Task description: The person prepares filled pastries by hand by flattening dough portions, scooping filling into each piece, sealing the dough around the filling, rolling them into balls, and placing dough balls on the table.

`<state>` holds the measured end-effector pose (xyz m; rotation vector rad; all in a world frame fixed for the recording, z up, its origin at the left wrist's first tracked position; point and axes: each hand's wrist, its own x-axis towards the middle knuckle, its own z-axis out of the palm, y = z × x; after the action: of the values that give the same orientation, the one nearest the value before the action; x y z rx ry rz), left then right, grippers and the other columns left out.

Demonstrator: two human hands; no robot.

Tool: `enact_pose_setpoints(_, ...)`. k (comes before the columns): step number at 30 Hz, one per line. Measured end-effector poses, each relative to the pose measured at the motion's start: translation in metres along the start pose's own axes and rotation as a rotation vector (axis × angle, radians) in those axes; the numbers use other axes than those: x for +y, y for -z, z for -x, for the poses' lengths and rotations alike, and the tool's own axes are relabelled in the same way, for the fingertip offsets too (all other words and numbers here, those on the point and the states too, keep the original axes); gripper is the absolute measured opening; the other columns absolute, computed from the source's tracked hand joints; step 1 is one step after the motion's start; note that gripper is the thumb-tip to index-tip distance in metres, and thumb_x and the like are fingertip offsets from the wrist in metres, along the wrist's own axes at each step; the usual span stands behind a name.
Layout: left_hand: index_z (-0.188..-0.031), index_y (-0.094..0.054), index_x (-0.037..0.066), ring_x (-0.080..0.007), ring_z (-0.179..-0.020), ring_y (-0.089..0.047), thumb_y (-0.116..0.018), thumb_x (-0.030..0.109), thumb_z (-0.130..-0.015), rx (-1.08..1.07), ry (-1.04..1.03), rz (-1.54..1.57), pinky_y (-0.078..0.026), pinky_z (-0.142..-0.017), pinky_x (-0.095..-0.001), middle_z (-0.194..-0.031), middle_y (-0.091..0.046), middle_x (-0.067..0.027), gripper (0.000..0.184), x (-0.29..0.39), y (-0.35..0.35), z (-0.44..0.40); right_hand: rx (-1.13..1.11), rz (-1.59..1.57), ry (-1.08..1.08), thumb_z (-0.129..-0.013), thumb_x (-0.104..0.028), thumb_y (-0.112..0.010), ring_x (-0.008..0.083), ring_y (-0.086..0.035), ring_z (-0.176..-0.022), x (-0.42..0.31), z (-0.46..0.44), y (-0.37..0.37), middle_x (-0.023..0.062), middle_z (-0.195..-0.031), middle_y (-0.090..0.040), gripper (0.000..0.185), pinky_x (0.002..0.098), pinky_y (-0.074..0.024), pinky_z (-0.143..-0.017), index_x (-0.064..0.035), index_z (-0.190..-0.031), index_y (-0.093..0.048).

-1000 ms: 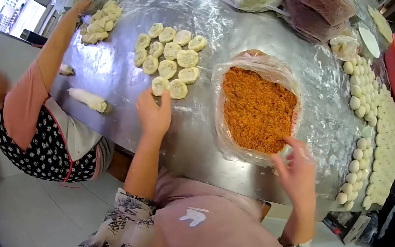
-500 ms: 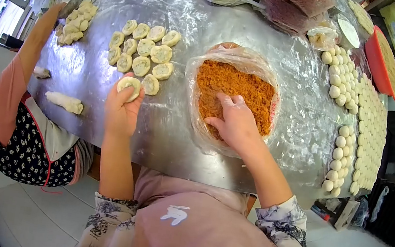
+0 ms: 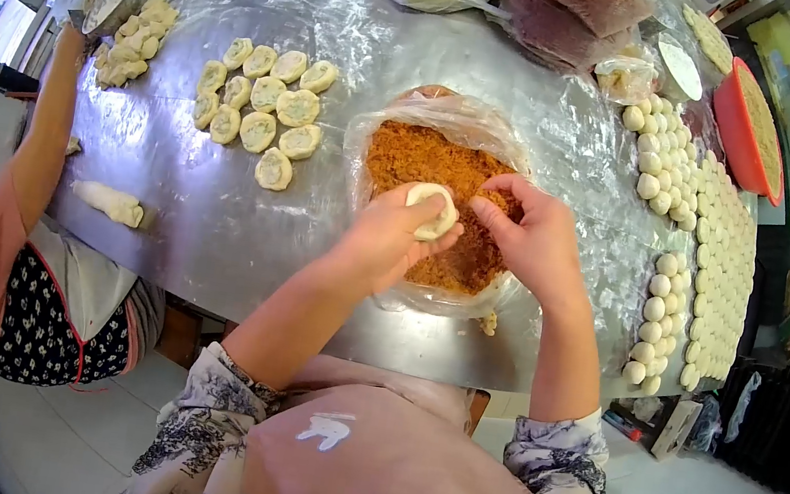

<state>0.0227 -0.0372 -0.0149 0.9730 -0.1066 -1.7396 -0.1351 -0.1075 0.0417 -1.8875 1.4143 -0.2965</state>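
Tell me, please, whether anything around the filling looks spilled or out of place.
Possibly one thing: a small yellowish clump sits by the near edge of the plastic bag, apart from the orange filling, like a stray bit.

- Thirteen flattened, cream-coloured dough rounds [image 3: 267,95], clustered
- One pale dough round [image 3: 444,222] in the left hand [image 3: 386,238]
- One clear plastic bag [image 3: 473,122] of crumbly orange mix [image 3: 408,156]
- One red plastic basin [image 3: 734,130]
- One long white dough roll [image 3: 106,201]

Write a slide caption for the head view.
Left hand holding a dough disc, right hand alongside, over a bag of orange crumbs.
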Motion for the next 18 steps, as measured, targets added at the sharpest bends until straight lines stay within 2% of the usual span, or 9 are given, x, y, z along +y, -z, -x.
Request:
enact_pose_setpoints(1, -0.122, -0.048, 0.001, -0.0239, -0.100, -0.060, -0.047, 0.019, -0.099, -0.001, 0.019, -0.022, -0.050, -0.094, -0.0360, -0.114, -0.056, -0.0115, 0.029, -0.001, -0.002, -0.001, 0.027, -0.096, 0.029, -0.082, -0.024, -0.072, 0.0167, -0.053, -0.055, 0.001, 0.001, -0.002, 0.0135, -0.072, -0.062, 0.026, 0.0301, -0.0435, -0.052, -0.0068, -0.101, -0.067)
enact_pose_setpoints(4, -0.127, -0.044, 0.002, -0.0210, -0.104, -0.058, -0.041, 0.024, -0.101, -0.114, 0.020, 0.156, -0.048, -0.096, -0.0365, -0.117, -0.055, -0.0108, 0.035, -0.005, -0.007, -0.008, -0.019, -0.164, 0.145, -0.082, -0.021, -0.072, 0.0193, -0.057, -0.058, -0.014, 0.006, -0.004, 0.0141, -0.075, -0.063, 0.025, 0.0311, -0.0457, -0.055, -0.0058, -0.102, -0.066)
enact_pose_setpoints(5, -0.131, -0.042, 0.003, -0.0187, -0.109, -0.056, -0.035, 0.026, -0.102, -0.106, 0.028, 0.189, -0.047, -0.097, -0.0362, -0.122, -0.053, -0.0104, 0.038, -0.005, -0.011, -0.006, -0.006, -0.141, 0.209, -0.081, -0.018, -0.072, 0.0269, -0.062, -0.066, -0.020, 0.008, -0.007, 0.0152, -0.079, -0.065, 0.025, 0.0339, -0.0494, -0.063, -0.0051, -0.102, -0.067)
enact_pose_setpoints(8, -0.134, -0.040, 0.003, -0.0186, -0.114, -0.053, -0.034, 0.023, -0.103, -0.135, 0.002, 0.199, -0.047, -0.096, -0.0372, -0.127, -0.051, -0.0108, 0.038, -0.004, -0.012, -0.005, 0.119, 0.003, 0.478, -0.079, -0.015, -0.072, 0.0348, -0.064, -0.078, -0.009, 0.000, -0.025, 0.0170, -0.085, -0.066, 0.028, 0.0375, -0.0508, -0.073, -0.0059, -0.105, -0.066)
enact_pose_setpoints(9, -0.135, -0.039, 0.003, -0.0205, -0.116, -0.052, -0.034, 0.023, -0.103, -0.070, -0.044, 0.170, -0.045, -0.099, -0.0383, -0.129, -0.050, -0.0112, 0.038, -0.006, -0.011, -0.007, 0.071, 0.018, 0.437, -0.078, -0.012, -0.071, 0.0371, -0.063, -0.084, -0.009, 0.001, -0.023, 0.0192, -0.089, -0.066, 0.034, 0.0405, -0.0502, -0.077, -0.0066, -0.110, -0.064)
enact_pose_setpoints(12, -0.134, -0.038, 0.002, -0.0226, -0.118, -0.050, -0.033, 0.024, -0.103, -0.073, -0.082, 0.193, -0.043, -0.101, -0.0375, -0.128, -0.049, -0.0116, 0.039, -0.006, -0.011, -0.004, 0.012, -0.067, 0.313, -0.079, -0.010, -0.069, 0.0358, -0.064, -0.082, -0.009, 0.008, -0.021, 0.0195, -0.086, -0.066, 0.035, 0.0408, -0.0505, -0.075, -0.0064, -0.113, -0.062)
enact_pose_setpoints(15, -0.130, -0.041, -0.001, -0.0213, -0.117, -0.047, -0.036, 0.023, -0.103, -0.113, -0.069, 0.257, -0.041, -0.099, -0.0414, -0.127, -0.047, -0.0104, 0.036, -0.004, -0.013, -0.005, 0.010, -0.023, 0.237, -0.079, -0.008, -0.067, 0.0358, -0.065, -0.079, -0.013, 0.008, -0.022, 0.0191, -0.083, -0.066, 0.033, 0.0411, -0.0508, -0.072, -0.0062, -0.111, -0.062)
enact_pose_setpoints(18, -0.130, -0.041, -0.001, -0.0213, -0.118, -0.047, -0.041, 0.020, -0.102, -0.123, -0.083, 0.103, -0.041, -0.100, -0.0415, -0.128, -0.047, -0.0106, 0.035, -0.012, -0.008, -0.011, 0.122, 0.039, 0.349, -0.078, -0.006, -0.067, 0.0351, -0.065, -0.078, -0.006, 0.006, -0.037, 0.0187, -0.082, -0.066, 0.029, 0.0410, -0.0511, -0.070, -0.0063, -0.107, -0.062)
